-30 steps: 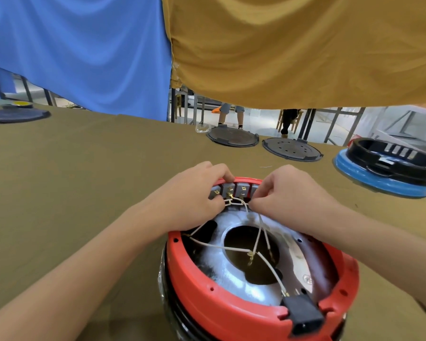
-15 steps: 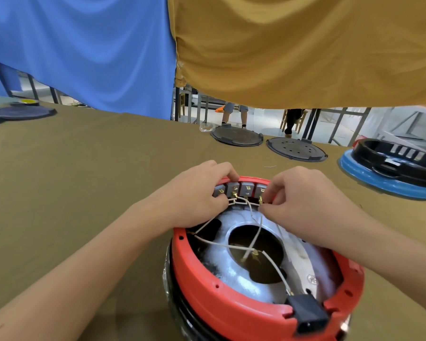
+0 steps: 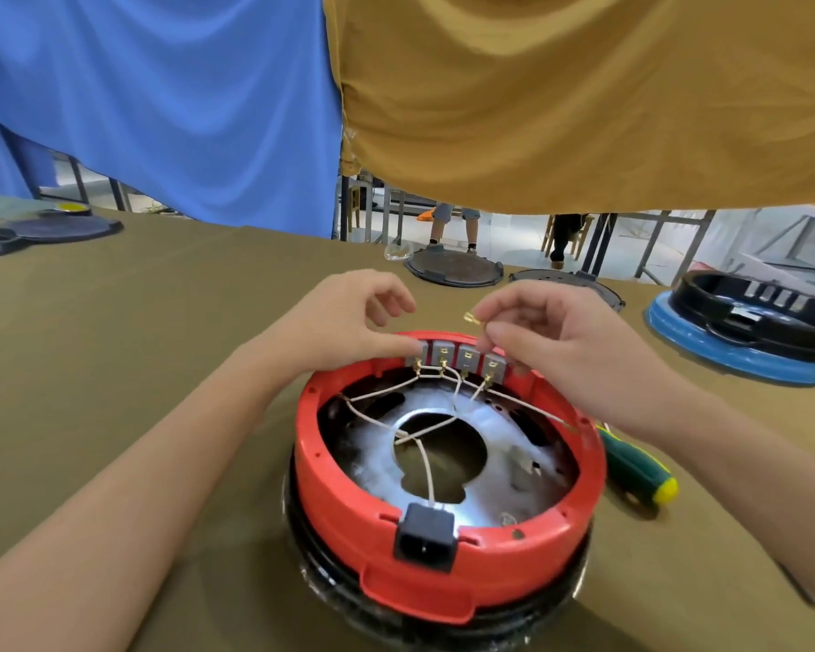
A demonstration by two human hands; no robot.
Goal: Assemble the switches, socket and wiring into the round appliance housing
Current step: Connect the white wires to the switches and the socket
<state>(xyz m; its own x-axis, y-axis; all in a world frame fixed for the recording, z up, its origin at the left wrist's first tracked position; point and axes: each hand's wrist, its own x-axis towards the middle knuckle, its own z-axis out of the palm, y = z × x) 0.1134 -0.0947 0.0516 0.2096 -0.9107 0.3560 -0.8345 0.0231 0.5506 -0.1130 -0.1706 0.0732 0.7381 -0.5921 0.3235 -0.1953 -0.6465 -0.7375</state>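
A round red housing (image 3: pixel 349 501) stands upside down on the brown table, open side up. Several grey switches (image 3: pixel 457 357) sit in a row at its far rim, with brass terminals and white wires (image 3: pixel 424 432) running down across the metal plate inside. A black socket (image 3: pixel 425 537) is fitted in the near rim. My left hand (image 3: pixel 349 324) rests its thumb on the leftmost switch, its other fingers curled above it. My right hand (image 3: pixel 551 341) pinches a loose brass terminal (image 3: pixel 470 317) on a wire end just above the rightmost switch.
A green and yellow screwdriver (image 3: pixel 636 468) lies right of the housing. Two dark round lids (image 3: pixel 452 268) lie beyond it, a blue and black housing (image 3: pixel 744 331) stands at far right, more dark lids (image 3: pixel 62 228) lie at far left. Blue and mustard cloths hang behind.
Both hands have lifted off the switch row, uncovering the switches. My right hand now holds a brass wire terminal up above the rim. The view shifted, showing the screwdriver.
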